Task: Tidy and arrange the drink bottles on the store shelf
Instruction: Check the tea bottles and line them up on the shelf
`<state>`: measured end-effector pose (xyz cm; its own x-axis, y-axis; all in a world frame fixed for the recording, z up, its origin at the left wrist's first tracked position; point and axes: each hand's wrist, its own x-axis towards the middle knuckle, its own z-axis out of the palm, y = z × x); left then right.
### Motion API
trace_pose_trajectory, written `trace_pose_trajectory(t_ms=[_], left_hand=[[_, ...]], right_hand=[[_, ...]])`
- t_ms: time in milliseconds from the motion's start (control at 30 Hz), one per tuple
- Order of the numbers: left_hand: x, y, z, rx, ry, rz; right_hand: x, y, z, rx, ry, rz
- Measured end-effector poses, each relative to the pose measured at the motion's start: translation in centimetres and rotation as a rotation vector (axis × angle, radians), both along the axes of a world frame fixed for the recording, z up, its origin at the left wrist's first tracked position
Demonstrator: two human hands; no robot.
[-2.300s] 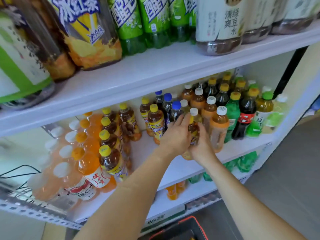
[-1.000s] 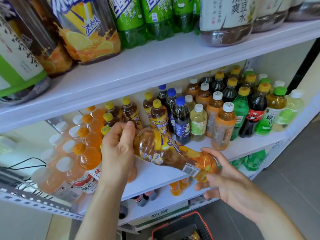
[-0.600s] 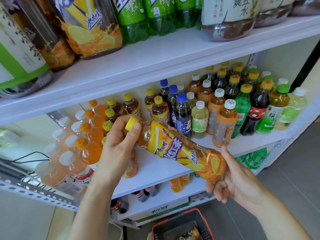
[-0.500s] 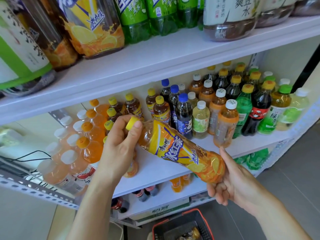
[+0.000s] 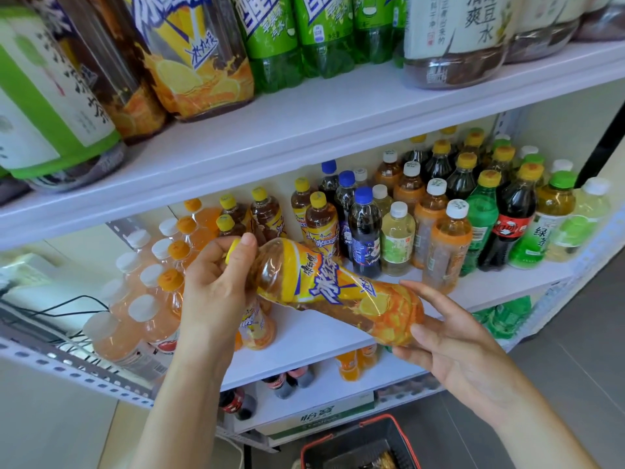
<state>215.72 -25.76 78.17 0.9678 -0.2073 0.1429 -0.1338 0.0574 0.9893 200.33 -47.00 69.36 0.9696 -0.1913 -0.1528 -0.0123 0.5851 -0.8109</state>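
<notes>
Yellow-labelled bottle (image 5: 338,292) between both hands (image 5: 213,292) (image 5: 449,340)

This is a shop, seen at its drinks shelving. White shelf boards are stacked one above another, with a slotted steel rail (image 5: 67,370) at 8 o'clock. At 12 o'clock the top shelf (image 5: 338,130) carries large bottles (image 5: 270,45). The middle shelf (image 5: 321,336) runs from 9 to 3 o'clock and holds small bottles (image 5: 399,238) ranked in files, each file one brand and cap colour. The iced tea bottle (image 5: 338,289) near the centre has twins (image 5: 321,228) standing at its 12 o'clock. At 6 o'clock a printed carton (image 5: 321,418) sits beneath the lower shelf, with a red-rimmed shopping basket (image 5: 355,441) below it.
</notes>
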Motion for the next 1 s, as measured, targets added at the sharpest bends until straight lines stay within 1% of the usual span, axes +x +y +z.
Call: trace_pose_trajectory(t_ms=[67, 133, 233, 333, 433, 500, 600, 700, 767, 900, 1000], left_hand=[[0.2, 0.7, 0.0, 0.005, -0.013, -0.048], [0.4, 1.3, 0.0, 0.041, -0.049, -0.081], [0.5, 1.7, 0.2, 0.075, -0.069, -0.167], [0.5, 1.6, 0.6, 0.082, -0.12, -0.206], [0.4, 1.3, 0.7, 0.092, -0.144, -0.139], [0.3, 1.0, 0.7, 0.093, -0.163, -0.093], [0.2, 0.7, 0.8, 0.105, -0.206, -0.018], [-0.1, 0.5, 0.5, 0.148, -0.226, 0.036], [0.0, 0.5, 0.3, 0.17, -0.208, 0.048], [0.6, 1.4, -0.3, 0.351, -0.244, -0.019], [0.8, 1.9, -0.6, 0.498, -0.262, -0.071]], right_hand=[[0.1, 0.4, 0.3, 0.007, 0.046, -0.013], [0.3, 0.7, 0.3, -0.007, 0.141, -0.022], [0.8, 1.2, -0.1, -0.062, 0.296, 0.039], [1.2, 1.6, -0.4, -0.06, 0.361, 0.075], [1.4, 2.0, -1.0, -0.054, 0.35, 0.14], [1.7, 2.1, -1.4, 0.0, 0.334, 0.161], [2.0, 2.4, -1.9, 0.108, 0.269, 0.087], [2.3, 3.1, -2.3, 0.071, 0.171, 0.05], [2.6, 3.5, -2.7, 0.046, 0.162, 0.022], [3.2, 3.9, -3.8, 0.026, 0.192, 0.005], [3.5, 4.1, -4.5, -0.061, 0.242, 0.045]])
